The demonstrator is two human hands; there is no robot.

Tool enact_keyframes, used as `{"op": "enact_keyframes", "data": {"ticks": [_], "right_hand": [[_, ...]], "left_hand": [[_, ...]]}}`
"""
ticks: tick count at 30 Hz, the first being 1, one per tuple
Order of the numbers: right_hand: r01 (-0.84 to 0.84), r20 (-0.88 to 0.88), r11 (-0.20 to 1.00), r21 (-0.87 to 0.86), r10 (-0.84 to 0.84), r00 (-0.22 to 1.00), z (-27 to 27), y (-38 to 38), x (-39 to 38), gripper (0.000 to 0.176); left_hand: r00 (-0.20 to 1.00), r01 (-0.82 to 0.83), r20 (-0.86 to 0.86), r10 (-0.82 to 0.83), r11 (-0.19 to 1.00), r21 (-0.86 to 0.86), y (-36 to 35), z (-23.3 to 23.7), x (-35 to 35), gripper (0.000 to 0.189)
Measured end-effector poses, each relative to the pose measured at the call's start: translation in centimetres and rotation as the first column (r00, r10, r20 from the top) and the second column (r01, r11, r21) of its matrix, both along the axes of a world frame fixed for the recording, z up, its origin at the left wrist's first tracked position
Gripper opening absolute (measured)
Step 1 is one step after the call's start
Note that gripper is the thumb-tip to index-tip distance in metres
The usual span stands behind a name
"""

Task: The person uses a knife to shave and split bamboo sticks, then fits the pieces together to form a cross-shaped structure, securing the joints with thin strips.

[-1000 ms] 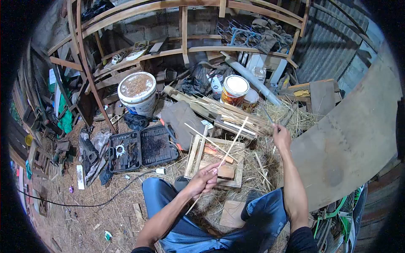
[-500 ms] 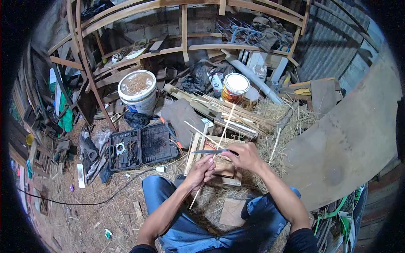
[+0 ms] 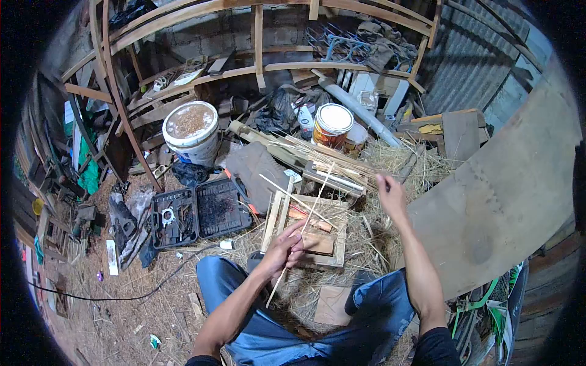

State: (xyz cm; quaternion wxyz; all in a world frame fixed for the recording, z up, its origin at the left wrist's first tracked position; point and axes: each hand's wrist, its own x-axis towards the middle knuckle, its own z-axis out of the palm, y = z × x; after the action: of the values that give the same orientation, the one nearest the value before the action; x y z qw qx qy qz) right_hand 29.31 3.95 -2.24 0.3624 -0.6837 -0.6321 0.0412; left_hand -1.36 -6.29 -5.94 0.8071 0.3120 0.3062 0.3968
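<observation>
My left hand [image 3: 282, 251] is closed around a thin, pale wooden strip [image 3: 317, 201], which slants from near my knees up toward the wood pile. Out to the right, my right hand [image 3: 392, 194] is raised with its fingers curled, well apart from the strip. A dark bit of the knife [image 3: 387, 188] shows at those fingers; its blade is hard to make out. Below the strip lies a low wooden frame [image 3: 340, 229] with a brown wood block [image 3: 318, 244] in it. Another thin strip [image 3: 287, 192] crosses the frame's left side.
Split wood pieces [image 3: 342, 168] are heaped ahead, near a paint can [image 3: 332, 125] and a white bucket [image 3: 191, 131]. An open black tool case [image 3: 204, 210] lies left, with a cable [image 3: 152, 291] nearby. A large board [image 3: 488, 201] leans at right.
My right hand has moved away from the strip, outward to the right and up. The knife blade no longer lies across the strip. My left hand still grips it.
</observation>
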Motion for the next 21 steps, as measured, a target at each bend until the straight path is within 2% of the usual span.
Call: {"op": "enact_keyframes", "data": {"ticks": [1,3,5,6,8,11,12,13,14,15,16,17,19,20,21], "right_hand": [[-0.131,-0.046,0.989,0.069,0.134,0.990,0.3,-0.6,-1.6,0.029],[-0.408,-0.126,0.909,0.089,0.416,0.900,1.7,-2.5,-5.4,0.026],[-0.624,0.090,0.761,0.177,0.619,0.780,1.6,-4.1,-8.2,0.025],[-0.623,0.084,0.761,0.182,0.619,0.781,1.4,-4.2,-8.6,0.025],[-0.673,0.240,0.732,0.109,0.637,0.732,0.7,-4.5,-9.3,0.021],[-0.630,0.244,0.774,0.065,0.600,0.762,1.2,-3.4,-8.3,0.021],[-0.618,0.239,0.780,0.101,0.584,0.776,1.4,-2.8,-8.0,0.022],[-0.437,0.125,0.893,-0.105,0.448,0.885,2.0,-2.2,-7.1,0.024],[-0.240,0.050,0.914,-0.326,0.270,0.962,3.3,-1.8,-6.3,0.025],[-0.164,0.051,0.967,-0.195,0.177,0.983,2.0,-0.1,-3.6,0.026],[-0.081,0.040,0.995,-0.060,0.083,0.996,0.6,1.2,-1.1,0.027],[-0.078,0.043,0.995,-0.058,0.080,0.996,0.7,0.9,-0.6,0.027],[-0.003,-0.037,0.994,0.113,0.008,0.999,0.6,0.0,-0.1,0.027],[-0.045,-0.087,0.998,0.041,0.049,0.995,1.3,-0.6,-0.8,0.025],[-0.114,-0.074,0.982,0.148,0.126,0.989,1.5,-1.2,-2.2,0.025]], "left_hand": [[1.000,0.011,0.013,-0.011,1.000,-0.005,0.2,0.3,0.2,0.047],[1.000,0.004,0.004,-0.004,1.000,-0.004,0.4,0.3,0.6,0.047],[1.000,0.000,-0.012,0.000,1.000,-0.001,0.6,0.4,0.9,0.048],[0.999,0.034,-0.039,-0.033,0.999,0.011,0.6,0.6,0.9,0.047],[0.996,0.080,-0.033,-0.079,0.996,0.030,0.2,1.1,0.8,0.046],[0.995,0.036,-0.094,-0.027,0.995,0.088,0.3,0.7,0.9,0.048],[0.995,0.022,-0.099,-0.014,0.996,0.081,0.3,0.8,0.9,0.049],[0.995,0.027,-0.100,-0.019,0.997,0.079,0.1,0.7,0.9,0.049],[0.973,0.058,-0.228,-0.033,0.993,0.103,-0.3,0.5,0.8,0.049],[0.935,0.093,-0.353,-0.043,0.988,0.125,-0.8,0.3,0.7,0.050],[0.958,0.107,-0.280,-0.067,0.986,0.131,-1.3,-0.1,0.6,0.048],[0.958,0.110,-0.278,-0.069,0.985,0.133,-1.2,-0.1,0.6,0.048],[0.953,0.000,-0.303,0.025,0.997,0.082,-1.0,0.1,0.8,0.044],[0.971,-0.027,-0.234,0.042,0.997,0.066,-0.6,1.0,0.7,0.044],[0.973,-0.032,-0.227,0.046,0.997,0.067,-0.1,0.8,0.9,0.044]]}}
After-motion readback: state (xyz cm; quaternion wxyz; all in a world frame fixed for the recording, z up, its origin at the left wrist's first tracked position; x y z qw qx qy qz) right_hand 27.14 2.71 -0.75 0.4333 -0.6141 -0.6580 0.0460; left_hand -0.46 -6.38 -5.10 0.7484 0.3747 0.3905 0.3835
